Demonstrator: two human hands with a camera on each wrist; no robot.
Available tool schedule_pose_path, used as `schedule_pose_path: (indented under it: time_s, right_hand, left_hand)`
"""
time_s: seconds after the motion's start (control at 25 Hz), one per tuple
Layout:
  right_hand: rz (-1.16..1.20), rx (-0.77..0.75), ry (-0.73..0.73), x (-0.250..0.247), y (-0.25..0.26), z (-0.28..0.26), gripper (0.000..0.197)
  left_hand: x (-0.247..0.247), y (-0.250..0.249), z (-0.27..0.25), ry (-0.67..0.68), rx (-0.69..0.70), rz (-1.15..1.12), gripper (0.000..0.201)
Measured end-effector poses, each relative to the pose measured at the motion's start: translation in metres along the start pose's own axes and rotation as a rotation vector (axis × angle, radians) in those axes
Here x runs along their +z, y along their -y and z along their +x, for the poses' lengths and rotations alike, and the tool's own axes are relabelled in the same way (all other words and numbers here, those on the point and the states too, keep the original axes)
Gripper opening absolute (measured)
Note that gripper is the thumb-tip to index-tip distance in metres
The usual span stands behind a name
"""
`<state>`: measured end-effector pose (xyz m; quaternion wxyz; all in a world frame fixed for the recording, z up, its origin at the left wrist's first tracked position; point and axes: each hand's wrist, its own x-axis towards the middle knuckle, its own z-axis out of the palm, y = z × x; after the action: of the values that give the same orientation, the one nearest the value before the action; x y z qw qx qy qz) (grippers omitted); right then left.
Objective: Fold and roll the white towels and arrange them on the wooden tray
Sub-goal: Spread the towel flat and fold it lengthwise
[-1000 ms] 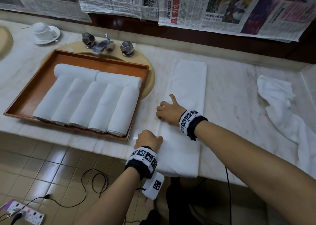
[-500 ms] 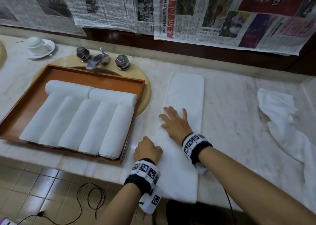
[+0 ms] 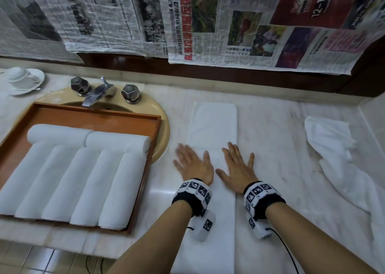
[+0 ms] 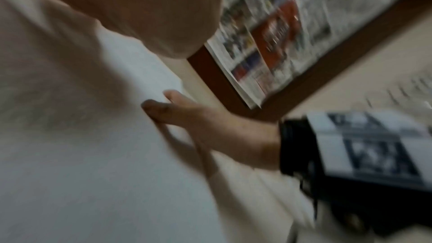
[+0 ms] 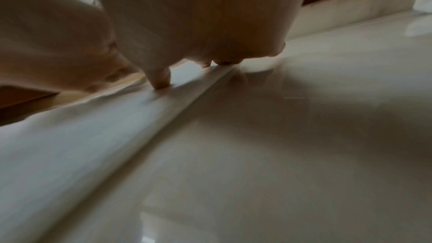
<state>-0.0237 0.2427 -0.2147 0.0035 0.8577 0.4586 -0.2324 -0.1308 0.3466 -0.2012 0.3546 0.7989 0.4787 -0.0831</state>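
A long folded white towel [image 3: 212, 128] lies as a strip on the marble counter, running from the back to over the front edge. Both hands lie flat on its middle, side by side with fingers spread. My left hand [image 3: 192, 163] covers the strip's left edge and my right hand [image 3: 237, 165] its right half. In the right wrist view the fingertips [image 5: 161, 82] press into the towel [image 5: 81, 145]. The left wrist view is blurred and shows the right hand [image 4: 198, 123] on the towel [image 4: 93, 154]. The wooden tray [image 3: 93, 113] at the left holds several rolled white towels [image 3: 83, 182].
A crumpled white towel [image 3: 337, 161] lies on the counter at the right. The tray sits over a beige sink [image 3: 161, 117] with a faucet [image 3: 93, 94] behind it. A cup on a saucer [image 3: 23, 80] stands at the far left. Newspaper sheets [image 3: 229, 24] cover the wall.
My left hand has gone from a fist at the towel's left edge to flat with fingers spread. It now lies level with the right hand.
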Motion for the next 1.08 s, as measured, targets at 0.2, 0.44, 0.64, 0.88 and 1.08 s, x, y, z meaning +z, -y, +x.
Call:
schedule_pose_path:
  time_s: [0.2,0.44,0.64,0.88,1.08]
  right_hand:
    - [-0.013,0.012,0.012,-0.017,-0.012,0.008,0.1]
    - [0.012,0.068,-0.011,-0.025,-0.005,0.011,0.108]
    - [-0.042,0.134,-0.018,-0.026,0.001,0.017,0.076]
    - [-0.038,0.188,0.027,-0.03,-0.01,0.038,0.069]
    - [-0.049,0.186,0.064,-0.05,-0.022,0.072,0.068]
  left_hand:
    - [-0.004,-0.011,0.046,0.073,0.252,0.087,0.06]
    - [-0.026,-0.053,0.07,0.114,0.341,0.107,0.06]
    - [-0.046,-0.028,0.103,0.01,0.052,0.182,0.061]
    - [-0.028,-0.012,0.051,0.253,0.508,0.416,0.059]
    - [-0.026,-0.014,0.085,0.169,0.44,0.56,0.059]
